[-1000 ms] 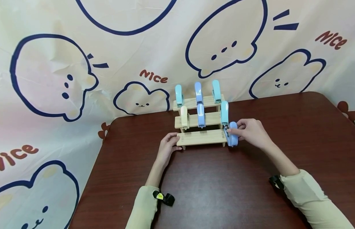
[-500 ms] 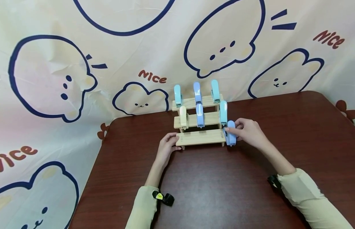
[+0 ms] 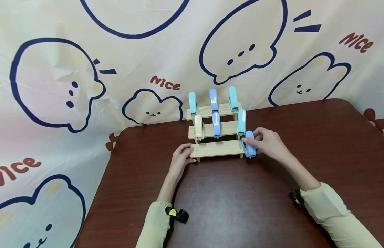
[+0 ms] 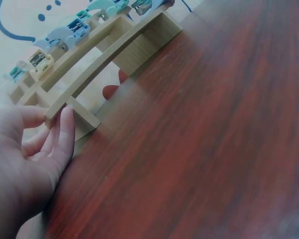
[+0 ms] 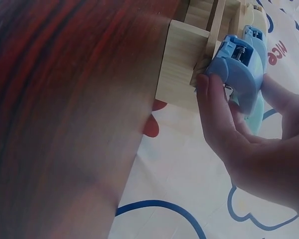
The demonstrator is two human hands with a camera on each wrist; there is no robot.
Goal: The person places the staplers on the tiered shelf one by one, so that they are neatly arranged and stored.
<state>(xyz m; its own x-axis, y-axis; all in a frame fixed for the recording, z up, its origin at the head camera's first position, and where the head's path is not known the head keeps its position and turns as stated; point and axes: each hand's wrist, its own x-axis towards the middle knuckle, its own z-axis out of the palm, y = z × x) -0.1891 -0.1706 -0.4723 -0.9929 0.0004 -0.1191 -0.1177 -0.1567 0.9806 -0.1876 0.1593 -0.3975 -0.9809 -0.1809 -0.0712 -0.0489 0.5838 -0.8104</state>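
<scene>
A three-tier wooden stand [image 3: 218, 148] sits on the table. At the left end of its lowest shelf, my left hand [image 3: 180, 159] grips the board, thumb and fingers around the corner in the left wrist view. My right hand [image 3: 270, 143] pinches a small blue stapler [image 3: 250, 144] at the right end of that same shelf. In the right wrist view this stapler [image 5: 241, 79] shows a spring inside its body, with fingers on one side and the thumb on the other. It overlaps the shelf's end there.
A cream stapler [image 3: 199, 127], a blue one and a turquoise one [image 3: 241, 122] stand on the middle shelf. The top shelf bears two turquoise staplers and a blue stapler [image 3: 214, 100]. Behind the dark wooden table [image 3: 229, 199] hangs a patterned cloth [image 3: 167, 55].
The blue stapler in my right hand has shifted slightly inward against the shelf's right end, then stayed nearly still. My left hand keeps its grip on the stand.
</scene>
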